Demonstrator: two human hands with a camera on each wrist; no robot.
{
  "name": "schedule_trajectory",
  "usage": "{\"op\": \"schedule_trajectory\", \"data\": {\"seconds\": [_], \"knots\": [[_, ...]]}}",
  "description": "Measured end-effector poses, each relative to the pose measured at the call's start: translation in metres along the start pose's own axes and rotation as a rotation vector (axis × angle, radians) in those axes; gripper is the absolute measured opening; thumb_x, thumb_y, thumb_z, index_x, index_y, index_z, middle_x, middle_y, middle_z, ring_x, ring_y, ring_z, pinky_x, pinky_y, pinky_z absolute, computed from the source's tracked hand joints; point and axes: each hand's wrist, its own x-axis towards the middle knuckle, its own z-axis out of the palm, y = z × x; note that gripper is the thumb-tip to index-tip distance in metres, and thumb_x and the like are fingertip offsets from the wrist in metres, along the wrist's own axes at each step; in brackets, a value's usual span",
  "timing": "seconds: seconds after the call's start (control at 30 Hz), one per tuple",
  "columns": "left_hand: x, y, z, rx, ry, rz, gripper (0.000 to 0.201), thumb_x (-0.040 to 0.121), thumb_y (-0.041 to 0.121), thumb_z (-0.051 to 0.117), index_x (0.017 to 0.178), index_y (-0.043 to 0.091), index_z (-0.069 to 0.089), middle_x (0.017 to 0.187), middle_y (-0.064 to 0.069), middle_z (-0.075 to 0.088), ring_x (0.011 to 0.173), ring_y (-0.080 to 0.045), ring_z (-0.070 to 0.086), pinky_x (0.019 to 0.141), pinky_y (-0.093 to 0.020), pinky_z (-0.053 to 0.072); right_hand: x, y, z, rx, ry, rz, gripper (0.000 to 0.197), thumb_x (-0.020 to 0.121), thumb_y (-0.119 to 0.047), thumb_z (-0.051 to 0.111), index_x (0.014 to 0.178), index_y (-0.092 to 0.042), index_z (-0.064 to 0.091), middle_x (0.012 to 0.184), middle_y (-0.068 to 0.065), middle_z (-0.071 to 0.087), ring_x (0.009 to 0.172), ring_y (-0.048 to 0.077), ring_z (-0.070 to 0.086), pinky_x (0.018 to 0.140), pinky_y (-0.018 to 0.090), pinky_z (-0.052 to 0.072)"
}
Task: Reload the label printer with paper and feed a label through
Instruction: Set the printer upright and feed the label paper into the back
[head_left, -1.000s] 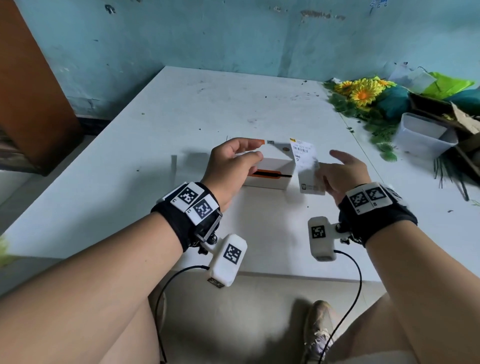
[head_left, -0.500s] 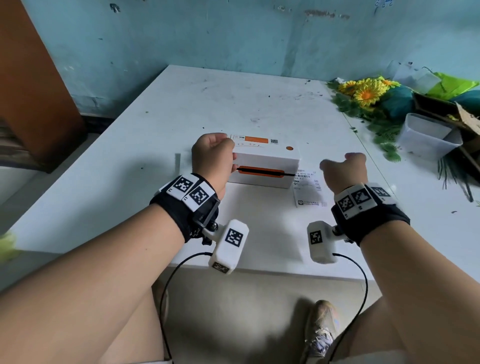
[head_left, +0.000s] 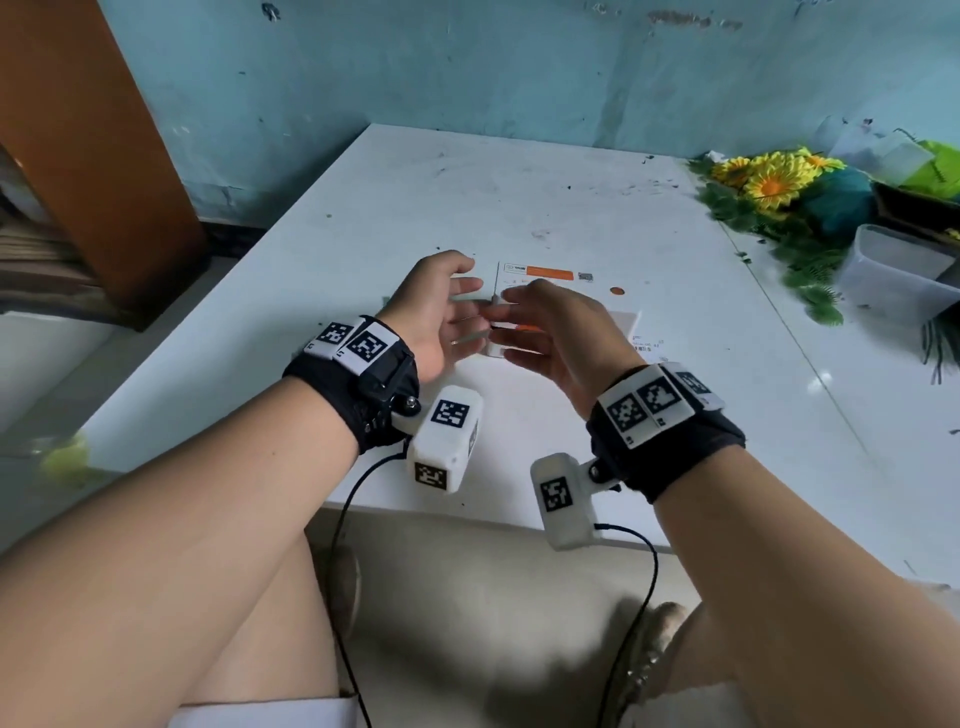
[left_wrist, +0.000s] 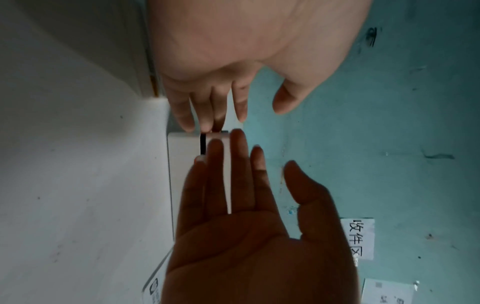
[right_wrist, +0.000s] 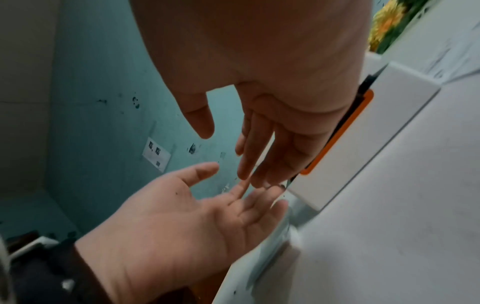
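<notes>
White printer (head_left: 558, 291) behind both hands, fingers straight, empty, R-wrist cam shows orange slot (right_wrist: 337, 135).

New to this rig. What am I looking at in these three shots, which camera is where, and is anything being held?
No robot here: a person works with bare hands, wearing a head camera and one on each wrist band.

The head view looks down at a white table. Both hands meet in front of a white label printer with orange trim. The left hand and the right hand are open with straight fingers, and neither has a grip on anything.

The left wrist view looks along the left hand toward the printer's corner. The right wrist view shows the printer's orange slot.

A printed label lies right of the printer. Fake flowers and a plastic tub sit at the far right.
</notes>
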Motion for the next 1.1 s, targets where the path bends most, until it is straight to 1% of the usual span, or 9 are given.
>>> {"op": "schedule_trajectory", "data": {"seconds": [0.1,0.23,0.33,0.4,0.5,0.6,0.73,0.87,1.1], "knots": [[-0.001,0.005,-0.012,0.04,0.029,0.044,0.026,0.091,0.04,0.062,0.105,0.018,0.067,0.113,-0.01,0.074,0.092,-0.024,0.062,0.076,-0.033,0.046,0.004,0.01,0.015,-0.018,-0.048,0.052,0.021,0.102,-0.029,0.06,0.11,-0.017,0.075,0.123,0.008,0.079,0.117,0.03,0.074,0.109,0.046,0.054],[-0.002,0.008,-0.034,0.119,0.225,0.158,0.042,0.077,0.042,0.066,0.114,0.021,0.071,0.13,0.002,0.066,0.115,-0.017,0.059,0.087,-0.03,0.037,0.007,0.025,0.028,0.034,-0.107,0.137,0.013,0.101,-0.034,0.063,0.098,-0.03,0.075,0.136,0.001,0.066,0.129,0.02,0.059,0.116,0.043,0.046],[0.0,0.007,-0.053,0.145,0.25,0.112,0.048,0.091,0.037,0.065,0.134,0.018,0.064,0.134,0.002,0.056,0.121,-0.021,0.048,0.093,-0.03,0.035,0.009,0.032,0.034,0.197,-0.123,0.258,0.014,0.088,-0.039,0.07,0.094,-0.027,0.066,0.105,-0.005,0.057,0.098,0.014,0.055,0.09,0.033,0.046],[0.0,0.007,-0.061,0.131,0.239,0.052,0.038,0.094,0.035,0.065,0.127,0.016,0.063,0.13,-0.004,0.049,0.115,-0.023,0.046,0.102,-0.035,0.036,0.012,0.034,0.036,0.286,-0.113,0.301,0.024,0.083,-0.04,0.071,0.098,-0.024,0.059,0.092,-0.006,0.05,0.084,0.012,0.05,0.078,0.029,0.042],[-0.006,0.007,-0.064,0.074,0.188,-0.021,0.026,0.093,0.033,0.066,0.108,0.012,0.059,0.129,-0.017,0.046,0.099,-0.028,0.049,0.076,-0.032,0.046,0.012,0.036,0.037,0.296,-0.162,0.302,0.057,0.082,-0.043,0.071,0.13,-0.014,0.058,0.12,0.0,0.057,0.114,0.016,0.057,0.103,0.034,0.043],[-0.01,0.004,-0.064,0.092,0.142,-0.034,0.028,0.098,0.028,0.062,0.117,0.009,0.056,0.122,-0.019,0.047,0.083,-0.023,0.053,0.058,-0.029,0.045,0.01,0.035,0.038,0.271,-0.156,0.307,0.072,0.089,-0.041,0.07,0.152,-0.013,0.048,0.159,0.008,0.046,0.149,0.022,0.042,0.125,0.047,0.033],[-0.009,-0.002,-0.069,0.16,0.128,-0.063,0.02,0.097,0.028,0.063,0.108,0.012,0.058,0.119,-0.018,0.052,0.096,-0.026,0.055,0.067,-0.033,0.051,0.01,0.036,0.031,0.225,-0.093,0.319,0.039,0.098,-0.033,0.065,0.134,-0.017,0.063,0.149,0.007,0.054,0.138,0.023,0.051,0.119,0.05,0.04],[-0.008,-0.008,-0.077,0.246,0.098,-0.068,0.011,0.1,0.024,0.062,0.1,0.014,0.057,0.112,-0.018,0.059,0.093,-0.03,0.06,0.077,-0.038,0.056,0.007,0.037,0.021,0.172,-0.073,0.328,0.006,0.098,-0.027,0.062,0.096,-0.022,0.066,0.118,0.006,0.061,0.1,0.025,0.056,0.095,0.043,0.048],[0.005,-0.015,-0.079,0.342,0.129,0.046,0.008,0.094,-0.005,0.063,0.088,0.0,0.063,0.09,-0.021,0.064,0.07,-0.029,0.068,0.079,-0.038,0.064,0.0,0.04,0.017,0.12,-0.046,0.303,0.016,0.089,-0.021,0.071,0.105,-0.018,0.07,0.119,0.01,0.066,0.1,0.026,0.062,0.084,0.04,0.052]]}}
